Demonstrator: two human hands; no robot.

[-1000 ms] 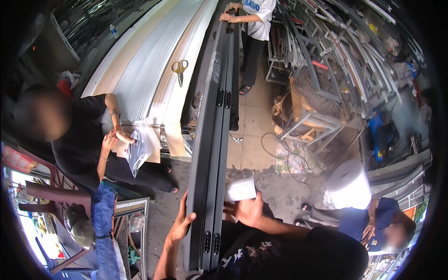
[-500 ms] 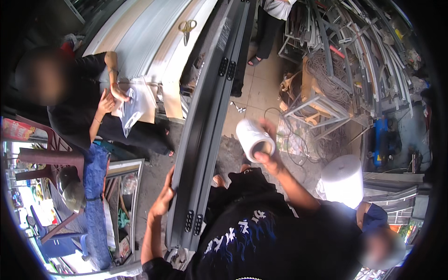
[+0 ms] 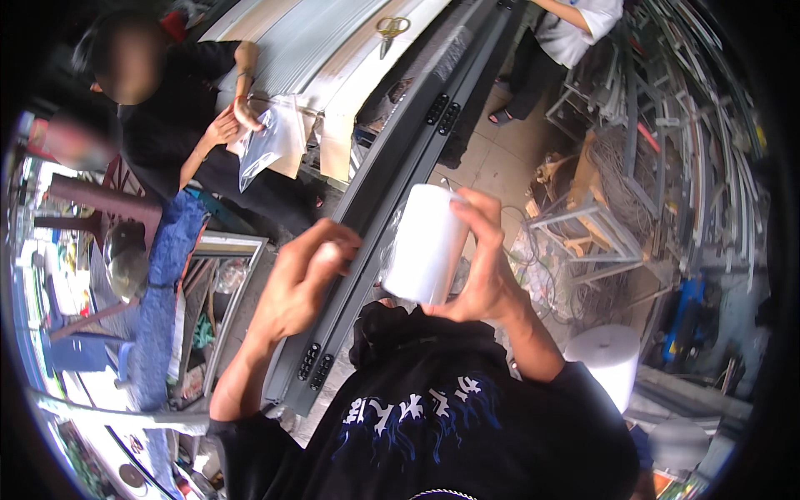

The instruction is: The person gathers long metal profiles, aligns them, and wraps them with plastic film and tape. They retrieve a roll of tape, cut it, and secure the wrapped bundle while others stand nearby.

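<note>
My right hand (image 3: pixel 487 271) grips a white roll of plastic film (image 3: pixel 427 242) by its two ends, thumb at the near end and fingers over the far one. A loose edge of clear film shows at the roll's left side. Beneath it runs a long bundle of dark grey metal profiles (image 3: pixel 375 221) with black fittings, lying diagonally. My left hand (image 3: pixel 304 279) hovers at the profiles' left edge, its fingers loosely bent and apart, and nothing shows in them.
At the left a co-worker (image 3: pixel 171 117) handles a clear plastic bag (image 3: pixel 265 146) beside long panels with scissors (image 3: pixel 390 33) on top. Another person (image 3: pixel 567 42) is at the profiles' far end. A big white roll (image 3: pixel 604 358) stands at right, near metal racks and cables.
My left hand has lifted off the profiles' side and come nearer the roll. My right hand has turned the roll more upright and shifted it left, over the profiles. The view has shifted.
</note>
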